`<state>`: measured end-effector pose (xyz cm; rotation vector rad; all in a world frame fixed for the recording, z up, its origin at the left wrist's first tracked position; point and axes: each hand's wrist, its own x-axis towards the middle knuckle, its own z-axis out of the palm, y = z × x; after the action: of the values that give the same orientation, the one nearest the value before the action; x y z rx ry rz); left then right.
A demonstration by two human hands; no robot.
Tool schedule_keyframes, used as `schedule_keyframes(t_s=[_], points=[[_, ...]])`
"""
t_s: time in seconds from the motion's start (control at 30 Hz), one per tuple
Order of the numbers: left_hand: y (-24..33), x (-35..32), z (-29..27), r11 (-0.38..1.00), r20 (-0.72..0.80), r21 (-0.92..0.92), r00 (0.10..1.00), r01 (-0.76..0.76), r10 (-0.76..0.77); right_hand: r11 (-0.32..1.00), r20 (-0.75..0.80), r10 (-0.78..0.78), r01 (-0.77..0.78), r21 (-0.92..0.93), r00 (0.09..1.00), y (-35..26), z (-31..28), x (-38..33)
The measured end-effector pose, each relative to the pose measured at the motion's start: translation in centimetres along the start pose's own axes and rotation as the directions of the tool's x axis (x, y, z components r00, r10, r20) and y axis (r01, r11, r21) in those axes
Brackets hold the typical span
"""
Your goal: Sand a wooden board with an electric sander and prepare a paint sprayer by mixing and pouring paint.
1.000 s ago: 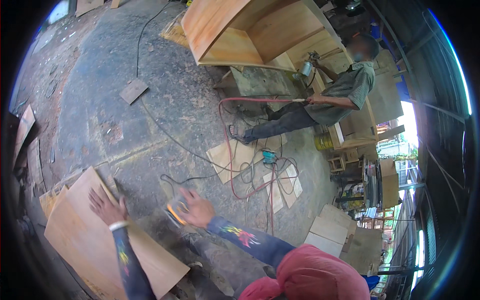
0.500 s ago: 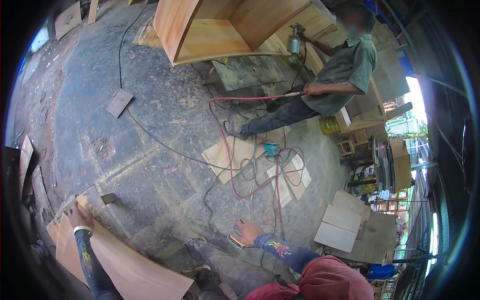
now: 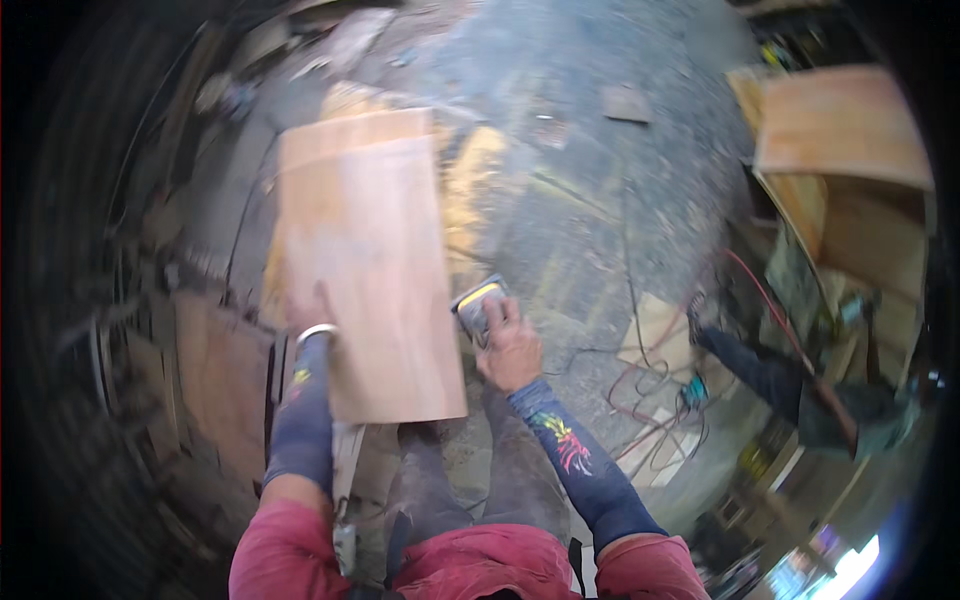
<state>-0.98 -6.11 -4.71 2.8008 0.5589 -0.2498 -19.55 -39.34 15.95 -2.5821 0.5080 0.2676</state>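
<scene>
In front of me, a long pale wooden panel point(image 3: 375, 270) stretches away from my legs. My left hand point(image 3: 310, 305) grips its left edge, with the thumb over the face; the fingers are blurred and partly hidden. To the right of the panel, apart from it, my right hand point(image 3: 512, 350) is closed around a small hand sander point(image 3: 480, 303). The sander has a flat rectangular base and a yellow band. Motion blur hides its finer detail.
A second person's leg point(image 3: 750, 365) is at the right, near a curved wooden cabinet point(image 3: 840, 130). A red hose point(image 3: 765, 285), tangled cords and a teal power tool point(image 3: 693, 392) lie on that side. Boards point(image 3: 225, 380) lean at the left.
My view has swung left, putting the panel in the middle and the other person at the right edge. My left hand has shifted along the panel's edge. My right hand still holds the sander.
</scene>
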Motion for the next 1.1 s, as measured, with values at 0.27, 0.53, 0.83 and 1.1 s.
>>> schedule_keyframes(t_s=[0.27,0.53,0.83,1.1], points=[[-3.4,-0.9,-3.6,0.982,-0.244,0.122,0.964,0.141,-0.108,0.967,-0.069,-0.191,0.176,-0.183,0.979,-13.5,8.9,8.5],[-1.3,-1.0,-4.1,0.983,-0.179,0.130,0.978,0.127,-0.102,0.952,-0.266,-0.176,0.095,-0.292,0.948,-16.3,2.4,33.5],[-1.6,-0.2,-5.1,0.983,-0.178,0.137,0.979,0.122,-0.097,0.980,-0.180,-0.030,-0.006,-0.200,0.983,-17.2,5.5,21.6],[-2.1,-0.6,-5.5,0.983,-0.191,0.150,0.979,0.107,-0.078,0.948,-0.071,-0.282,0.266,-0.176,0.957,-14.7,4.1,23.2]])
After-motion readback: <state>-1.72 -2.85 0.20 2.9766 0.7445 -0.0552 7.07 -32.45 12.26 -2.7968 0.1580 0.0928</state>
